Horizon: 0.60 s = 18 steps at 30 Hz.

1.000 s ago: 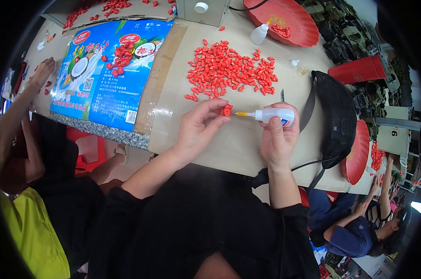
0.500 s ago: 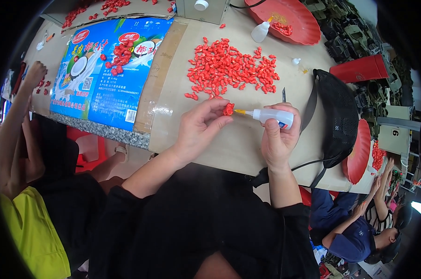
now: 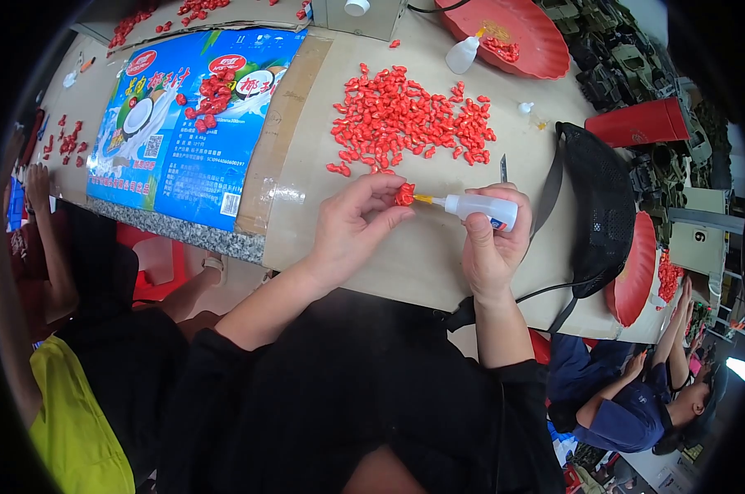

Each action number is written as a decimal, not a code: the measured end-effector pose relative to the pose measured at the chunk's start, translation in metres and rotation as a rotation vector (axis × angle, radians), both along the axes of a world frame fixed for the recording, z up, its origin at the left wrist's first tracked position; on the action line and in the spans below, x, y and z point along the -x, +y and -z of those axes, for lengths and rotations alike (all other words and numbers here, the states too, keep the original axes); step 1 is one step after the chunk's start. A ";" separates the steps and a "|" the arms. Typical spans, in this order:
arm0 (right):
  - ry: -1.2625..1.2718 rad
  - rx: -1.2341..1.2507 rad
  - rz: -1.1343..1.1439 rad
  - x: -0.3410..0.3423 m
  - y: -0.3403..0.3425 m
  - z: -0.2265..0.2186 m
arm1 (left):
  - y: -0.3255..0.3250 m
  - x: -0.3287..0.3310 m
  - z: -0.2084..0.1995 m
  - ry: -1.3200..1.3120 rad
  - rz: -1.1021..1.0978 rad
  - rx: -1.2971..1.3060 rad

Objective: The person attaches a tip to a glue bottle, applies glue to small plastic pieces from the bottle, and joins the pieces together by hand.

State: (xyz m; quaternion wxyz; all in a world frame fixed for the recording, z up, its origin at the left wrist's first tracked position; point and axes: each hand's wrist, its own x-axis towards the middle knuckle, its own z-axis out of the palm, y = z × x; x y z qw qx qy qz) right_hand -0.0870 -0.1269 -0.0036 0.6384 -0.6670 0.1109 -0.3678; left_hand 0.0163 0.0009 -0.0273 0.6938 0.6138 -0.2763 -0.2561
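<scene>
Between the thumb and fingers of my left hand (image 3: 357, 222) is a small glossy red piece (image 3: 404, 195); its exact kind I cannot make out. My right hand (image 3: 496, 247) grips a white squeeze glue bottle (image 3: 481, 208), tilted almost level. The bottle's yellowish nozzle tip points left and meets the red piece, or nearly so. Just beyond my hands, a spread heap of similar red pieces (image 3: 397, 115) covers part of the paper-topped table (image 3: 372, 263).
A blue printed cardboard sheet (image 3: 183, 132) with a red cluster lies left. Behind stand another bottle (image 3: 463, 55) and a red scalloped dish (image 3: 529, 41). Rightward are a blade (image 3: 503, 168), a black mesh bag (image 3: 604, 214), a red cylinder (image 3: 636, 123) and a second dish (image 3: 632, 267). People sit on both sides.
My hands hold almost the same pose, with the bottle shifted very slightly left. At the left, a co-worker's raised arm has come down and back toward the table's edge.
</scene>
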 end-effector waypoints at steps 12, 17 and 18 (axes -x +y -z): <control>0.002 -0.032 -0.027 -0.001 0.000 0.000 | -0.001 0.000 -0.003 -0.012 -0.005 -0.011; -0.003 -0.043 -0.015 -0.001 0.001 0.001 | 0.000 -0.001 0.001 -0.009 -0.010 0.001; 0.001 -0.122 -0.013 0.000 -0.001 0.002 | 0.000 -0.001 0.001 -0.016 -0.009 0.005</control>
